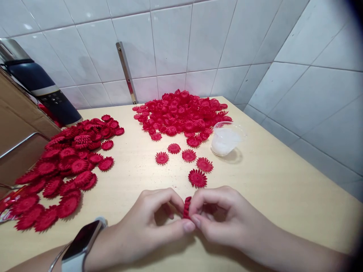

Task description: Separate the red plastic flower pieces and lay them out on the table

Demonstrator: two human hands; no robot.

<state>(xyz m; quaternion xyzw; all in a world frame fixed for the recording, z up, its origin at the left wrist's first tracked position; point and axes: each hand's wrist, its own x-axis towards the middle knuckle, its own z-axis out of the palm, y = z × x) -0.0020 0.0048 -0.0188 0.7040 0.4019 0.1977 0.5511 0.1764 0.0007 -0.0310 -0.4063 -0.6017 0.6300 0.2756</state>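
Between the fingertips of both hands, a red toothed piece (186,207) stands on edge, its rim facing the camera. My left hand (159,221) pinches it from the left, thumb and index finger against it. On its right side, my right hand (224,215) also holds it with thumb and index finger; the two thumbs nearly meet below it. Just beyond the hands lies a loose red disc (197,178), with several more behind it. A large heap of red discs (181,113) sits at the back of the table.
A second pile of red discs (68,162) covers the left side of the table (269,181). A clear plastic cup (225,139) with whitish contents stands right of centre. A dark flask (42,83) leans beside a cardboard box (22,109) at the left. Tiled walls bound the back and right.
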